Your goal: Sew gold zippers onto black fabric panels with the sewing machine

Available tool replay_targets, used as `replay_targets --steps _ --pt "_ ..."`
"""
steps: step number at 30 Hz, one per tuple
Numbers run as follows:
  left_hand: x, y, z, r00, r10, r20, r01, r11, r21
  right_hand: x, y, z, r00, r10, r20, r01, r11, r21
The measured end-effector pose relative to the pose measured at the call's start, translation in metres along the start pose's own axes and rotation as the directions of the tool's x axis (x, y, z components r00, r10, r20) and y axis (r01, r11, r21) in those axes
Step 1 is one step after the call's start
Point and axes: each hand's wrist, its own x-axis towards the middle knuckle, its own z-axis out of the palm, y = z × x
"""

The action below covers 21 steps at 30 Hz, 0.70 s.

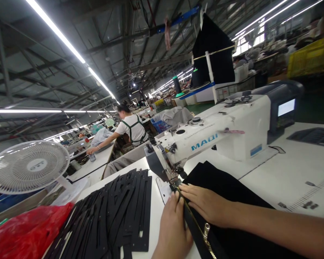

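Note:
A black fabric piece [232,194] lies on the sewing machine's bed, with a gold-toothed zipper [196,223] along its left edge. The zipper's gold pull [206,230] hangs toward me. My left hand [172,225] grips the zipper's tape edge, its fingertips just in front of the presser foot [175,182]; part of the thumb is hidden. Flat on the fabric rests my right hand [209,205], fingers stretched toward the needle area. The white sewing machine [205,136] stands directly ahead of both hands.
Black cut pieces with slots [118,212] are spread left of the machine. Beyond them are a red plastic bag [29,230] and a white fan [29,165]. A thread cone [176,85] stands behind the machine. A co-worker [132,126] sits ahead at another table.

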Motion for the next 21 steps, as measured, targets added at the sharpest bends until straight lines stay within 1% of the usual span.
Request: replay_targets --steps 2,4,10,15,18,21 --pt "0.003 0.005 -0.007 0.999 -0.008 0.052 0.007 1.0 0.017 0.0 0.002 0.001 1.0 0.001 0.004 -0.001 1.0 0.007" --pt "0.004 0.008 -0.01 0.997 -0.014 0.075 0.013 1.0 0.02 0.0 0.004 0.003 1.0 0.005 0.012 -0.005 1.0 0.008" --pt "0.006 0.01 -0.012 0.995 -0.047 0.09 0.052 0.997 -0.06 -0.002 0.008 0.01 0.999 0.015 -0.03 -0.014 0.999 0.05" --pt "0.008 0.009 -0.009 0.997 -0.069 0.027 0.071 0.993 -0.09 0.005 0.01 0.005 0.999 -0.021 -0.031 0.022 0.999 0.032" --pt "0.008 0.007 -0.006 0.999 -0.041 -0.027 0.039 0.997 -0.066 0.014 0.016 0.003 0.999 -0.043 -0.028 0.044 0.999 0.015" --pt "0.008 0.005 -0.005 0.999 -0.028 -0.045 0.025 0.998 -0.05 0.015 0.019 -0.004 0.998 -0.054 -0.017 0.054 0.999 -0.005"
